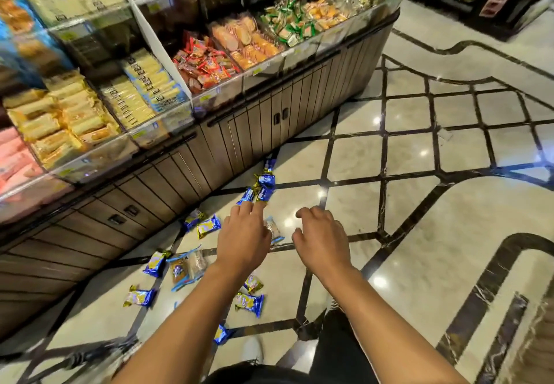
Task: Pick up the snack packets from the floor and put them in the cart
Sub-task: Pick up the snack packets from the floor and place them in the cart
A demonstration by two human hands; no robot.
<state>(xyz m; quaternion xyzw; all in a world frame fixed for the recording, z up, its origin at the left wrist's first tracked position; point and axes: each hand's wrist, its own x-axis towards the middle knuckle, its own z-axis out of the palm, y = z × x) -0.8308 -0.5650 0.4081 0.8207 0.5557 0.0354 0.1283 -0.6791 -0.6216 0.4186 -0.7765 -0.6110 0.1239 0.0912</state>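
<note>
I look down at a marble floor (449, 150) beside a long display counter (269, 120). Its clear bins (168, 90) hold wrapped biscuits, wafers and sweets, sorted by kind. Blue and gold snack packets (209, 225) lie scattered on the floor along the counter's base. My left hand (244, 234) and right hand (322, 238) hover above them, fingers loosely curled, holding nothing.

Bright overhead light glares in spots on the polished floor (404, 156); edges bend and the shelves (60, 84) blur.
</note>
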